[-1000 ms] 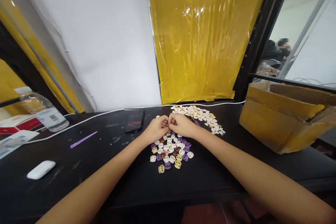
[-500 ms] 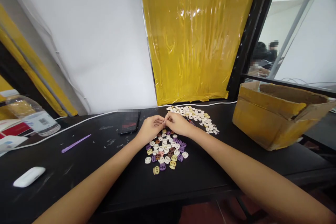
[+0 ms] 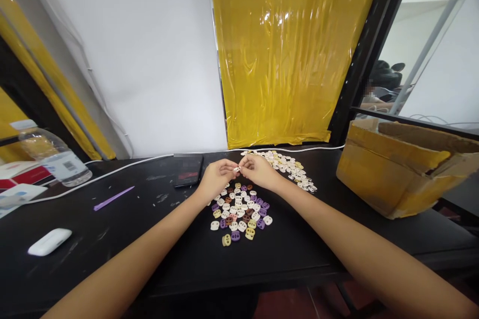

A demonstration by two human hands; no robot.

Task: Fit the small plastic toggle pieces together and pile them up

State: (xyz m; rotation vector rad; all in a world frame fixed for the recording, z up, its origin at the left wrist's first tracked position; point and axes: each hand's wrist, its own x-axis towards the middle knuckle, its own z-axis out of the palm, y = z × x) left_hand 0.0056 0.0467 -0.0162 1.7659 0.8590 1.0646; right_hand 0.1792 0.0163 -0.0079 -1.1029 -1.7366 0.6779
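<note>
Piece (image 3: pixel 237 169), small and white, sits pinched between left grip (image 3: pixel 217 178) and right grip (image 3: pixel 258 170), near scattered pieces (image 3: pixel 238 205).

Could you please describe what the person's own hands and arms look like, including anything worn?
The left hand and right hand are bare, with no gloves or rings visible. The left forearm and right forearm are also bare and slim, narrowing forward; no sleeve, watch or bracelet shows.
</note>
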